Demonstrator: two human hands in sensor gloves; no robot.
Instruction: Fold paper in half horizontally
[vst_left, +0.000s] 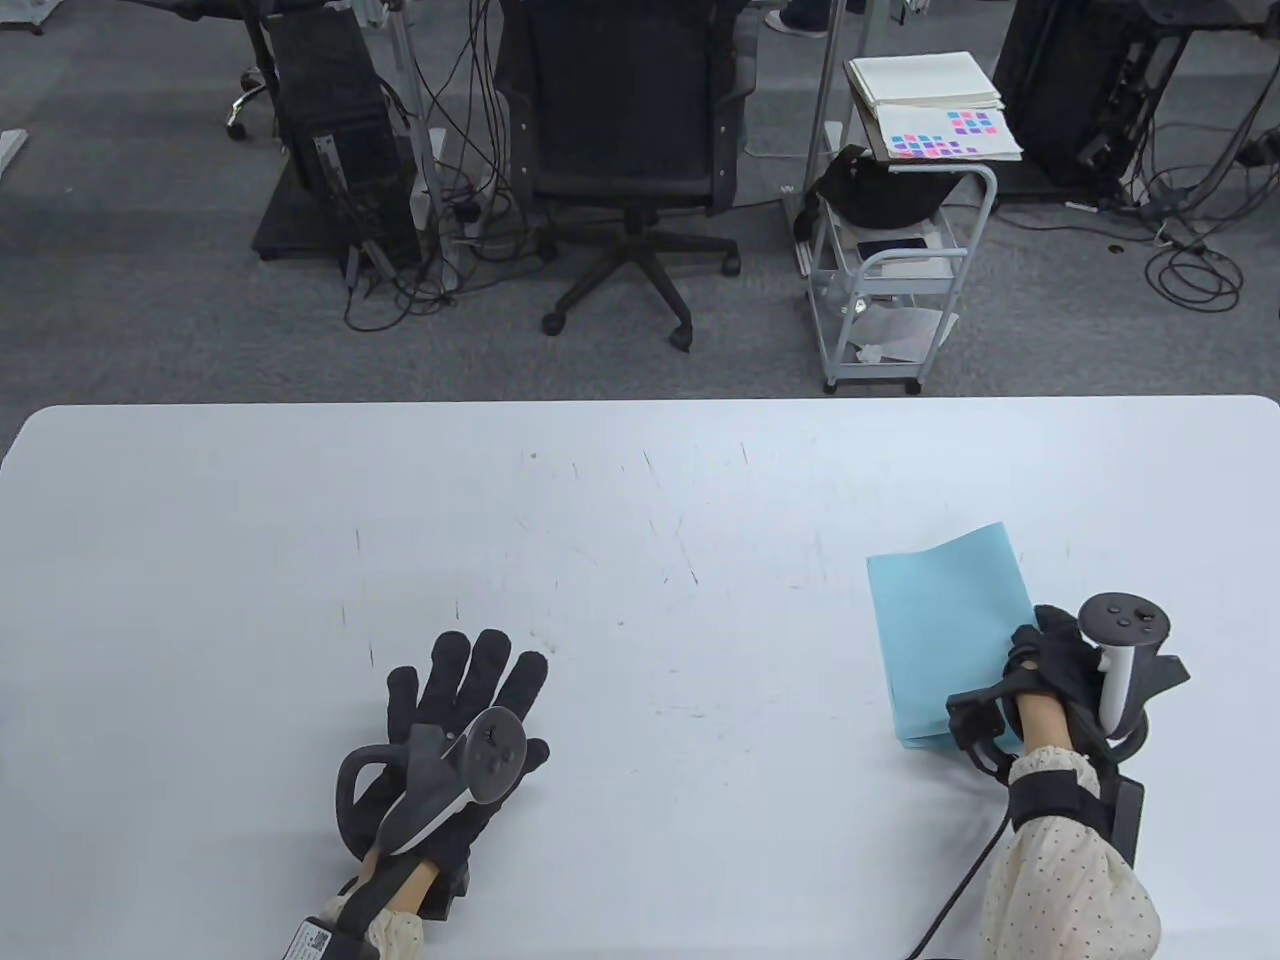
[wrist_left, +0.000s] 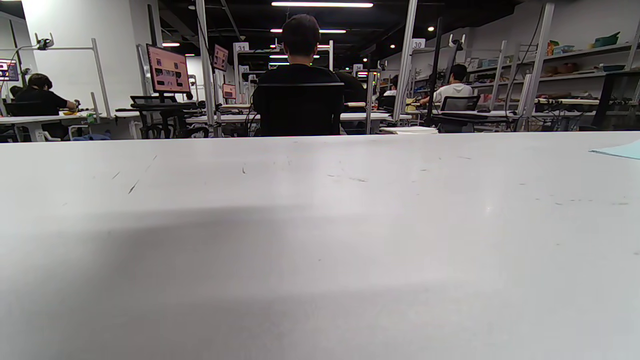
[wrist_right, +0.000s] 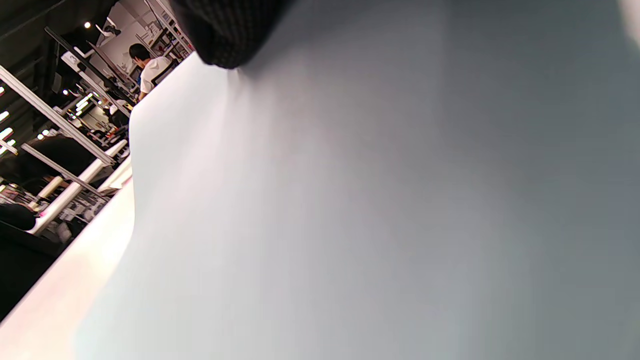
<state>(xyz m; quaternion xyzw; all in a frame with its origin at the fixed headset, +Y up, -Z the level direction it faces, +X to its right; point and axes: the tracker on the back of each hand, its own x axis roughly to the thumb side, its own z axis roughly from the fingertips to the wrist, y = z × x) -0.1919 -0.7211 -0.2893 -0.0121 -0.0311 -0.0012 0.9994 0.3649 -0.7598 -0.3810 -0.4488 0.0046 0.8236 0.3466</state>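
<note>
A light blue sheet of paper (vst_left: 945, 630) lies doubled over on the white table (vst_left: 640, 500) at the right, its upper layer bowed up a little. My right hand (vst_left: 1045, 665) grips its right edge near the near corner. The paper fills the right wrist view (wrist_right: 350, 210), with one gloved fingertip (wrist_right: 225, 30) at the top. My left hand (vst_left: 465, 700) lies flat on the table at the lower left, fingers spread, touching nothing else. A corner of the paper shows at the right edge of the left wrist view (wrist_left: 620, 150).
Beyond the table's far edge stand an office chair (vst_left: 625, 140), a computer tower (vst_left: 330, 140) with cables, and a white cart (vst_left: 900, 250) with notebooks on top. The table bears only faint scratches in the middle.
</note>
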